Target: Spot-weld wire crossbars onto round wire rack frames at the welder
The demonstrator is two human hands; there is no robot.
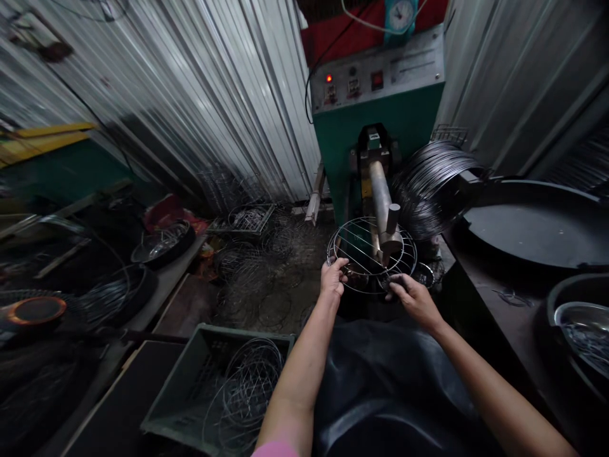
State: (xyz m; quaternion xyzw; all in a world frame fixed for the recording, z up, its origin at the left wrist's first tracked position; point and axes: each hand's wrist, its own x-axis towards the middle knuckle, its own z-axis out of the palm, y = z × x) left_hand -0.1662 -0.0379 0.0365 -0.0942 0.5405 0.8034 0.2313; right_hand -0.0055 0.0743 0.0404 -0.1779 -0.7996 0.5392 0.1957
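A round wire rack (354, 244) with parallel bars across it is held out level in front of me. My left hand (333, 277) pinches its near left rim, thumb on top. At the near right rim, my right hand (410, 297) has its fingers closed around a small part by the edge, too dark to tell exactly. The metal arm of a green spot welding machine (382, 193) reaches down over the rack, its tip (383, 256) close to the near bars. Whether the tip touches the wire I cannot tell.
A green crate (171, 416) with wire racks inside stands at lower left. A wire coil (428, 184) and a large black pan (537, 222) lie to the right, with a tub of small parts (583, 330) nearer. The machine's panel (380, 70) shows a lit red light.
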